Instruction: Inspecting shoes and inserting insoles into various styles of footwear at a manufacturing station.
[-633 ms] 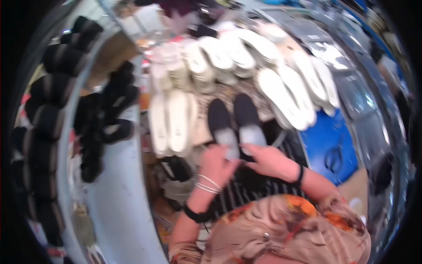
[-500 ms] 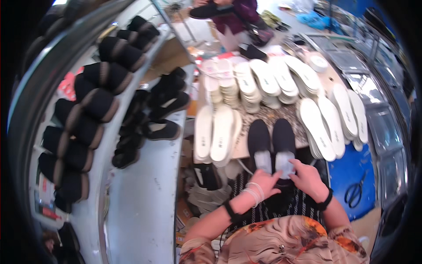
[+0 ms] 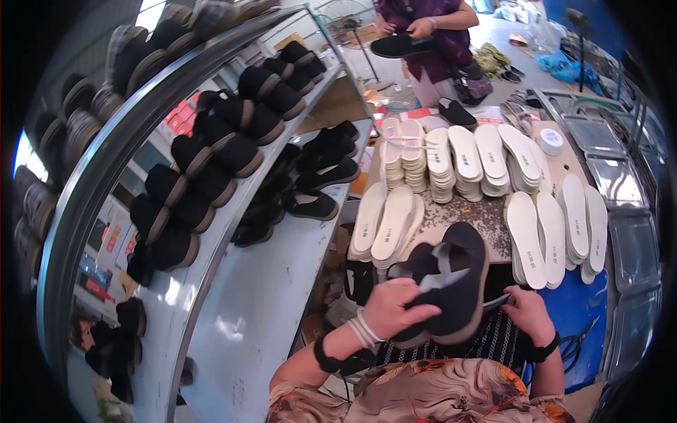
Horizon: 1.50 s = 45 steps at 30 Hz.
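Note:
A pair of black slip-on cloth shoes (image 3: 460,299) with brown soles is held over my lap, by the near edge of the table. Pale lining or paper shows in their openings. My left hand (image 3: 396,310), with white bands at its wrist, grips the pair from the left, thumb laid across the near shoe's upper. To the right of the shoes, apart from them, my right hand (image 3: 529,312) has its fingers bent together beside a thin pale strip. Whether the strip is pinched is hard to make out.
Stacks of white insoles (image 3: 465,158) stand on the table (image 3: 479,222). Black scissors (image 3: 580,344) lie on a blue surface at right. On the left, a metal rack (image 3: 240,310) holds many black shoes. Beyond the table, another person (image 3: 430,42) holds a black shoe.
The shoes, upright side by side with both hands at their heels, are now tipped together in my left hand. My right hand has come away to the right. The view has shifted.

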{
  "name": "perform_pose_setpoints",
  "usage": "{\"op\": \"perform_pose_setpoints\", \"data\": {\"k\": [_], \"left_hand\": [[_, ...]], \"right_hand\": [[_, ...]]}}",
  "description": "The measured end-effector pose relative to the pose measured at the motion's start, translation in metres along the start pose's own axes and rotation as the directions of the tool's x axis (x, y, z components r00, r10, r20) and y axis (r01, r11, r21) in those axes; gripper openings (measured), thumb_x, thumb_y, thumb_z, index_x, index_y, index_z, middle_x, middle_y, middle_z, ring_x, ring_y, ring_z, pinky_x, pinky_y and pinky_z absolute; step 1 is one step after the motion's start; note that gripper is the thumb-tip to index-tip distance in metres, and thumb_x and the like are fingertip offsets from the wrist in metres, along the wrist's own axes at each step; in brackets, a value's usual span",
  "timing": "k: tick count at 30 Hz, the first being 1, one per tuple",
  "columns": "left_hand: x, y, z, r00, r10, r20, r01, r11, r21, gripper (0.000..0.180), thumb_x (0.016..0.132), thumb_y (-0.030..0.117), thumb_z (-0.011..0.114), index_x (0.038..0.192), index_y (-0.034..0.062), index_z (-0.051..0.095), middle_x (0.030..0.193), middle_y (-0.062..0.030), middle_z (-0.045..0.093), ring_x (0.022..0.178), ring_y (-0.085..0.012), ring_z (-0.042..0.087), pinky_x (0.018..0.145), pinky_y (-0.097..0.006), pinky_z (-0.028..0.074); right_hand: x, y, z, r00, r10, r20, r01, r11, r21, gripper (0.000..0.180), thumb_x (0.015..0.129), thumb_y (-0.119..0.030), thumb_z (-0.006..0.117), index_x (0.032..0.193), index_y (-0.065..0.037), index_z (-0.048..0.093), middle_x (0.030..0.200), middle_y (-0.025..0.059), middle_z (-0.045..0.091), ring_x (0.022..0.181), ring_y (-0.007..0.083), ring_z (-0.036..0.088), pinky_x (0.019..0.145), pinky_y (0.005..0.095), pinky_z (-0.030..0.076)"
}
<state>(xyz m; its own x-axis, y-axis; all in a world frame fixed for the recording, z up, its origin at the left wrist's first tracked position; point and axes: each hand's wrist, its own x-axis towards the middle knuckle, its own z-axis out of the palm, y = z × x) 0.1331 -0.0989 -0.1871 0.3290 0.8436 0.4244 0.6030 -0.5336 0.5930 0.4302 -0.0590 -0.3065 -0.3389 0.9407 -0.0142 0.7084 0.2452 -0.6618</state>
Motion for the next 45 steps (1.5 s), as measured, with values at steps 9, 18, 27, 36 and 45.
{"op": "perform_pose_setpoints", "data": {"k": [9,18,27,36,45], "left_hand": [[-0.03,0.002,0.019,0.982,0.175,-0.073,-0.145,0.941,0.304,0.042,0.072,0.04,0.069,0.057,0.0053,0.05,0.051,-0.0104,0.046,0.056,-0.0301,0.054,0.058,-0.031,0.046],[-0.124,0.123,-0.139,0.747,0.077,-0.66,-0.165,0.984,-0.072,0.045,0.074,0.038,0.07,0.089,-0.0025,0.058,0.083,-0.0135,0.062,0.082,-0.0252,0.064,0.072,-0.031,0.05],[-0.209,0.072,-0.093,0.587,-0.535,-0.608,0.344,0.844,-0.411,0.028,0.074,0.022,0.065,0.085,-0.0029,0.058,0.078,-0.0115,0.062,0.071,-0.0223,0.061,0.064,-0.03,0.047],[-0.194,-0.04,-0.04,0.588,-0.772,-0.242,0.778,0.622,-0.092,0.022,0.079,0.017,0.061,0.08,-0.0041,0.059,0.064,-0.014,0.06,0.055,-0.0232,0.056,0.053,-0.032,0.043],[-0.353,-0.317,0.063,0.619,-0.762,-0.191,0.674,0.39,0.628,0.029,0.085,0.03,0.054,0.084,0.0012,0.059,0.062,-0.0228,0.057,0.062,-0.0374,0.058,0.072,-0.044,0.044]], "right_hand": [[0.004,-0.026,0.038,0.942,-0.267,0.203,0.286,0.956,-0.072,0.027,0.071,-0.02,0.063,0.091,-0.003,0.056,0.077,0.0187,0.061,0.077,0.0366,0.059,0.068,0.0436,0.048],[0.008,-0.022,0.048,0.943,-0.183,0.278,0.252,0.938,-0.238,0.028,0.069,-0.023,0.065,0.086,-0.003,0.055,0.078,0.0179,0.061,0.079,0.0352,0.059,0.07,0.0435,0.047],[0.06,-0.073,0.101,0.789,-0.479,0.384,0.548,0.832,-0.089,0.024,0.07,-0.021,0.064,0.085,-0.003,0.056,0.072,0.0179,0.061,0.073,0.0351,0.06,0.066,0.0429,0.048],[0.042,-0.029,0.096,0.882,-0.199,0.427,0.306,0.932,-0.197,0.027,0.072,-0.019,0.064,0.091,-0.002,0.056,0.079,0.0171,0.062,0.077,0.0344,0.06,0.068,0.0422,0.048],[0.051,-0.027,0.126,0.866,-0.002,0.499,0.184,0.93,-0.317,0.029,0.072,-0.017,0.064,0.096,-0.003,0.054,0.081,0.0155,0.06,0.077,0.0331,0.059,0.067,0.041,0.048]]}}
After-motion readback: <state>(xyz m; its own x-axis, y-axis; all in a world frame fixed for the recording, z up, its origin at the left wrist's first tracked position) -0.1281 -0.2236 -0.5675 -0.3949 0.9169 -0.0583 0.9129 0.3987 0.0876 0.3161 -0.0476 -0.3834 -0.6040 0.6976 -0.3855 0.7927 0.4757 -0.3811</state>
